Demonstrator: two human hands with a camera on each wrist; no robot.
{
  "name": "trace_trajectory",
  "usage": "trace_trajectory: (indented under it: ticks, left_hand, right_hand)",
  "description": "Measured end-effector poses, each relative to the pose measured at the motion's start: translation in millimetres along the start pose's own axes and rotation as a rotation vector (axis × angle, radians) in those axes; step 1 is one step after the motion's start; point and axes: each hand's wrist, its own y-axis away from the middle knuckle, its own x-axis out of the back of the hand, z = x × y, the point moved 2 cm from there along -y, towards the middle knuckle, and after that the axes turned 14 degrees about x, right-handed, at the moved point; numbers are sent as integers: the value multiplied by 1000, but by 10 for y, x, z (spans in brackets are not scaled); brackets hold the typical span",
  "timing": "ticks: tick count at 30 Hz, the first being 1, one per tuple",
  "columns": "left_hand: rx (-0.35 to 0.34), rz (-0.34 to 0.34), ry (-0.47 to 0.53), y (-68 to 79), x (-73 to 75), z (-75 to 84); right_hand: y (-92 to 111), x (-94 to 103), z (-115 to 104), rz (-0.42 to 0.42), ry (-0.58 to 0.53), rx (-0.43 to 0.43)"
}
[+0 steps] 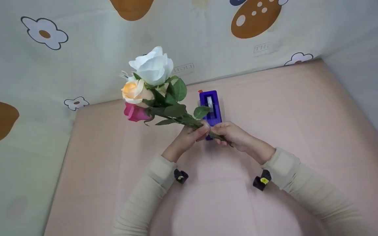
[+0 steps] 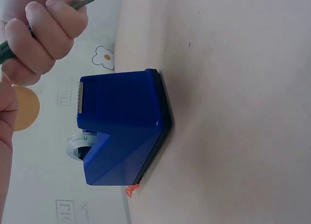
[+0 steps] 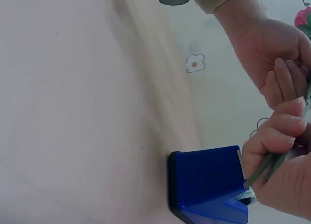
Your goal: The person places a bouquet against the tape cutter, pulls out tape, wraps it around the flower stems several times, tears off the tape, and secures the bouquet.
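Observation:
My left hand (image 1: 192,131) grips the stems of a bouquet of artificial roses just below the leaves (image 1: 175,110). At its top are a white rose (image 1: 154,67), a peach rose (image 1: 135,91) and a pink rose (image 1: 136,112), leaning to the upper left. Close beside it, my right hand (image 1: 233,132) pinches the lower stems (image 3: 269,165), whose cut ends poke out past the fingers. Under and behind both hands a blue tape dispenser (image 2: 126,105) stands on the table, partly hidden in the head view. It has a toothed cutter (image 2: 80,97) and a tape roll (image 2: 75,147).
The table (image 1: 215,196) has a pale pink cover. A patterned cloth wall (image 1: 87,59) rises behind it and along its left side. A small orange-red piece (image 2: 131,190) shows at the dispenser's far end. Each wrist wears a small black camera (image 1: 180,176).

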Motion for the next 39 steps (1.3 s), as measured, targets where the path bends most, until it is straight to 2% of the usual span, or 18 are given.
trace_trajectory:
  ticks: [6,12,15,20,22,26,28,33,39]
  left_hand:
    - [-8,-16,-17,9,-31,22]
    - [-23,-50,-8,-14,-54,4]
    - [-16,-71,1,-21,-64,-10]
    - [18,-82,48,-21,-54,-16]
    - [11,-67,63,-17,-27,-17]
    - [-14,-45,93,-12,25,-21]
    - [-18,-57,97,-18,31,-22]
    - [-8,-85,97,-31,16,-33]
    - [-9,-119,131,-33,-8,-55]
  right_hand:
    - [19,16,22,-125,-143,-140]
    - [-11,40,82,-239,-160,-220]
    - [-11,42,119,-265,-145,-243]
    - [44,89,72,-202,-99,-160]
    - [65,103,12,-161,-76,-92]
    - [97,101,-89,-152,-28,6]
    - [109,96,-102,-180,-7,5]
    - [105,94,-44,-304,-55,-33]
    - [85,112,79,-493,-143,14]
